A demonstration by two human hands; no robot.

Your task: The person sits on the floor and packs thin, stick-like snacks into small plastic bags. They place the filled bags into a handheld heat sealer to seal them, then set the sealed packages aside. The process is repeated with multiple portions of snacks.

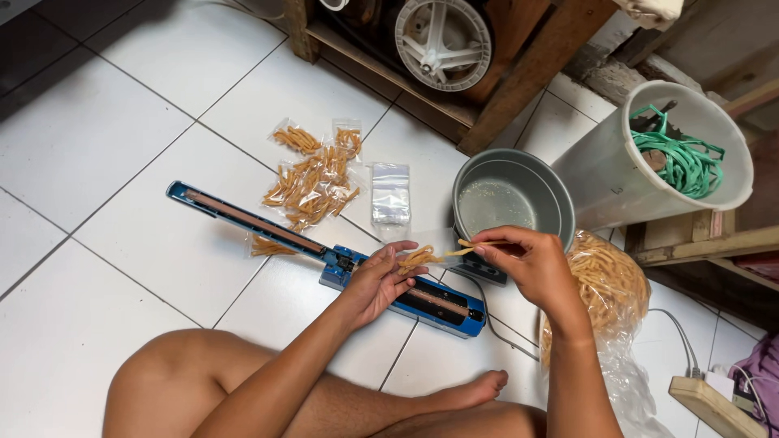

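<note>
I sit on the white tile floor [97, 268]. My left hand [381, 280] holds a small clear bag of snack sticks [418, 258], fingers curled around it, just above the blue bag sealer [324, 255]. My right hand [527, 264] pinches a few sticks [475, 245] at the bag's mouth. A big bag of sticks [613, 288] sits by my right arm. Filled little bags [312, 182] lie past the sealer, near a grey pot [511, 195].
</note>
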